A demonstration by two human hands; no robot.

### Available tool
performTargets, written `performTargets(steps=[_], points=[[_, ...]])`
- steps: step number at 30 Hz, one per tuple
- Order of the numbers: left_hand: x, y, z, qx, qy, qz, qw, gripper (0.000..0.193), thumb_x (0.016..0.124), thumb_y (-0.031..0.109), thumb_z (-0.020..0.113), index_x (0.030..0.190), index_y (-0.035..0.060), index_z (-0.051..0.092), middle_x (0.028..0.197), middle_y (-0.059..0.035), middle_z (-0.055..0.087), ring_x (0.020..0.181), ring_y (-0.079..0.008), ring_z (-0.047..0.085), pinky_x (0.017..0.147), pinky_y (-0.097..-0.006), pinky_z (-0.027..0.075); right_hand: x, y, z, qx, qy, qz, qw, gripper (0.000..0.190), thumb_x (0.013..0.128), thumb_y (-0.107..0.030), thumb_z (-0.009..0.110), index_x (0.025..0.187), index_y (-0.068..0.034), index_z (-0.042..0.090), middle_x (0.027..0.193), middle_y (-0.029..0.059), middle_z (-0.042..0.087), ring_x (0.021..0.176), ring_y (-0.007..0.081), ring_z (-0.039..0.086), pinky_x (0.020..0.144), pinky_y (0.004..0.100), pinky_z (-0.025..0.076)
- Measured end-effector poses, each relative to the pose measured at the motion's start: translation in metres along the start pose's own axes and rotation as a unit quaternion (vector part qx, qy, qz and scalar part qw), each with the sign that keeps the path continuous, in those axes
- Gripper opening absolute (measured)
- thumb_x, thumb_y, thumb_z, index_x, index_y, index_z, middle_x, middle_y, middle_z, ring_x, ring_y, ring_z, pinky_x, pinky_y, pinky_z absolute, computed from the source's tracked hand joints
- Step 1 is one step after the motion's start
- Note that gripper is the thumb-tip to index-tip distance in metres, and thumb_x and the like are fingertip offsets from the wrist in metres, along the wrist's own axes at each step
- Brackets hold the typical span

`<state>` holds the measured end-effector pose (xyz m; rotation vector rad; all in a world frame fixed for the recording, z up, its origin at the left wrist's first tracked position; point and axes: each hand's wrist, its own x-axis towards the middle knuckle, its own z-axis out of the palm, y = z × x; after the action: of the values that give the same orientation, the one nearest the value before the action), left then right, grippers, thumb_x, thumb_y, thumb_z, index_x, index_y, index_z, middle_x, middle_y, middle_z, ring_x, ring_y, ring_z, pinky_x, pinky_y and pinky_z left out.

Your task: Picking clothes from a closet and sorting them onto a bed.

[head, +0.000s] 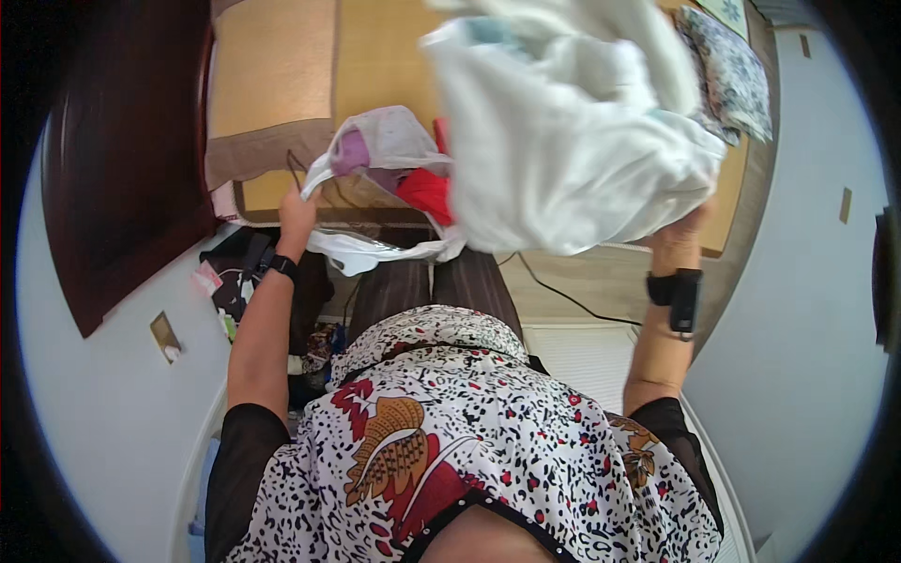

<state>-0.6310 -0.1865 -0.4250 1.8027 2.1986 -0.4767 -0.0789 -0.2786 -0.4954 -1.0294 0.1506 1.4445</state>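
My left hand [298, 219] grips one side of a white plastic bag [394, 134], whose mouth hangs wide in front of my legs. Inside the bag lie a purple cloth [350, 152] and a red cloth [425, 194]. On the right, my right hand [681, 229] holds up a bundle of white cloth [563, 155] with pale teal patches. The bundle is raised above the bed and blurred at its edges. It covers part of the bag's right side, and most of my right fingers are hidden behind it.
A bed with a tan woven mat [383, 56] spreads before me. Folded floral fabric [728, 77] lies at its far right. A dark wooden headboard [134, 155] stands left. Below it sits a dark cluttered stand [232, 281]. A black cable [563, 292] crosses the floor.
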Motion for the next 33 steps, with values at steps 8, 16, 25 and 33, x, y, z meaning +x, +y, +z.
performTargets(steps=[8,16,25,33], points=[[0.001,0.045,-0.008,-0.216,-0.092,-0.135,0.963,0.047,0.079,0.045,0.057,0.082,-0.0021,0.062,0.059,-0.0106,0.056,0.057,-0.0219,0.056,0.056,-0.0347,0.042,0.064,0.0,-0.045,-0.421,-0.03,-0.034,0.906,0.032,0.06,-0.005,0.061,0.091,0.003,0.062,0.081,0.0038,0.062,0.07,0.0124,0.057,0.069,0.0259,0.045],[0.028,0.077,0.002,-0.299,-0.156,-0.104,0.936,0.047,0.082,0.048,0.054,0.072,0.0026,0.058,0.056,-0.003,0.05,0.052,-0.0148,0.048,0.049,-0.0289,0.036,0.092,0.129,-0.025,-0.819,-0.056,-0.073,0.566,0.045,0.065,-0.028,0.07,0.099,-0.002,0.053,0.096,0.0232,0.055,0.091,0.0403,0.053,0.071,0.0446,0.047],[0.008,0.147,-0.007,-0.398,-0.198,-0.142,0.884,0.036,0.084,0.041,0.055,0.075,0.0058,0.053,0.055,-0.0004,0.046,0.048,-0.0107,0.044,0.045,-0.0253,0.034,0.006,0.249,0.112,-0.59,-0.437,-0.181,0.655,0.08,0.063,-0.017,0.074,0.131,-0.016,0.032,0.134,0.0231,0.028,0.123,0.0436,0.03,0.096,0.0513,0.035],[0.026,0.149,-0.001,-0.377,-0.207,-0.105,0.897,0.033,0.086,0.042,0.053,0.077,0.01,0.049,0.056,0.0034,0.04,0.046,-0.0075,0.04,0.043,-0.0222,0.033,0.069,0.365,0.098,-0.85,-0.371,-0.15,0.344,0.056,0.08,-0.022,0.054,0.132,-0.033,0.033,0.138,0.0156,0.025,0.118,0.0414,0.036,0.084,0.0653,0.032]])
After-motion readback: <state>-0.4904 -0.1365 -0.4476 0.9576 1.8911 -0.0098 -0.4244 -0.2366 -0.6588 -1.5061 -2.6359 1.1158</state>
